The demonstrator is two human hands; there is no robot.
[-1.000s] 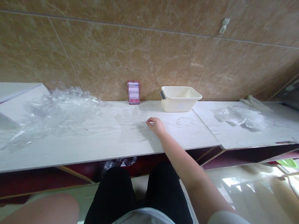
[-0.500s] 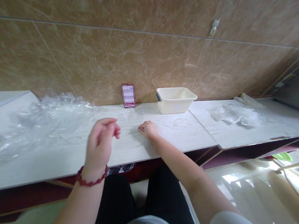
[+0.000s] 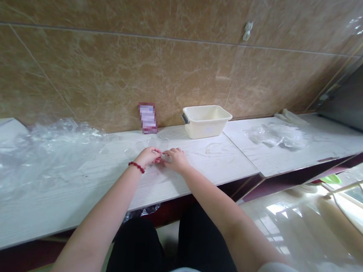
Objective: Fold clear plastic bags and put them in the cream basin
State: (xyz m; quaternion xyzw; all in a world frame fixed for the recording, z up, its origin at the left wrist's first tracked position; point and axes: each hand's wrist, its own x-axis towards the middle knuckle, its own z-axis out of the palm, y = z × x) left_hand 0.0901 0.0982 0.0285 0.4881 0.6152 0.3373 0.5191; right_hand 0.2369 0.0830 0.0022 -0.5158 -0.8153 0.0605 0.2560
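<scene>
My left hand, with a red beaded bracelet on its wrist, is closed in a pinch just above the white wood-grain tabletop. Its fingertips meet those of my right hand, whose fingers are bent and closed too. Something small and clear seems to lie between the two hands, but I cannot make out what it is. Right behind them a few thin transparent pieces rest flat on the table. A cream plastic tub with a grey handle stands farther back, to the right of my hands.
Crumpled clear plastic bags spread over the table's left side. A smaller heap of clear bags lies on the right. A blurred-out card with a dark red border leans on the brown tiled wall. The table's front edge runs before my knees.
My left hand has come down and to the right from above the table, and its fingers have closed beside my right hand. The right hand stays about where it was. The view has shifted slightly.
</scene>
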